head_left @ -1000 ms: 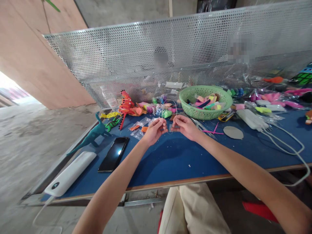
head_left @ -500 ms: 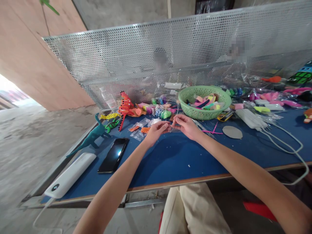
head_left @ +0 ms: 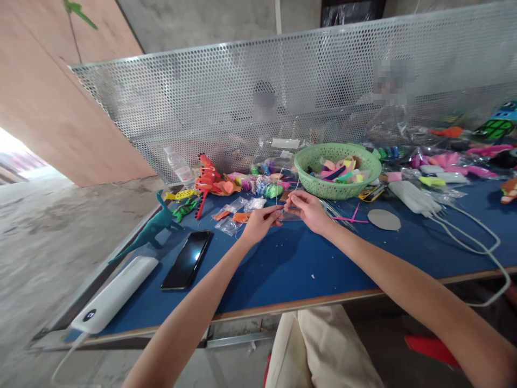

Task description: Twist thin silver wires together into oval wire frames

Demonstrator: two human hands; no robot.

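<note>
Both hands meet over the middle of the blue table, fingertips close together. My left hand [head_left: 260, 222] is closed in a pinch on a thin white wire [head_left: 277, 186]. My right hand [head_left: 309, 210] pinches the same wire from the other side. Above the fingers the wire stands up in a loose loop in front of the green basket [head_left: 338, 187]. The fingers partly hide where its ends lie. Small plastic bags with orange pieces [head_left: 241, 217] lie just beyond my left hand. Pink strips [head_left: 353, 216] lie to the right of my right hand.
On the left are a phone [head_left: 186, 260], a white power bank [head_left: 115, 293] and a teal dinosaur [head_left: 155, 229]. A red dinosaur [head_left: 207, 178] and a bottle [head_left: 177, 166] stand behind. A grey oval [head_left: 384, 219] and a white power strip [head_left: 414, 197] lie right. A perforated metal screen [head_left: 218, 102] borders the back.
The hands stay together on the wire. My left fingertips have dropped slightly and the gap to my right fingers looks a little wider. The view has shifted slightly.
</note>
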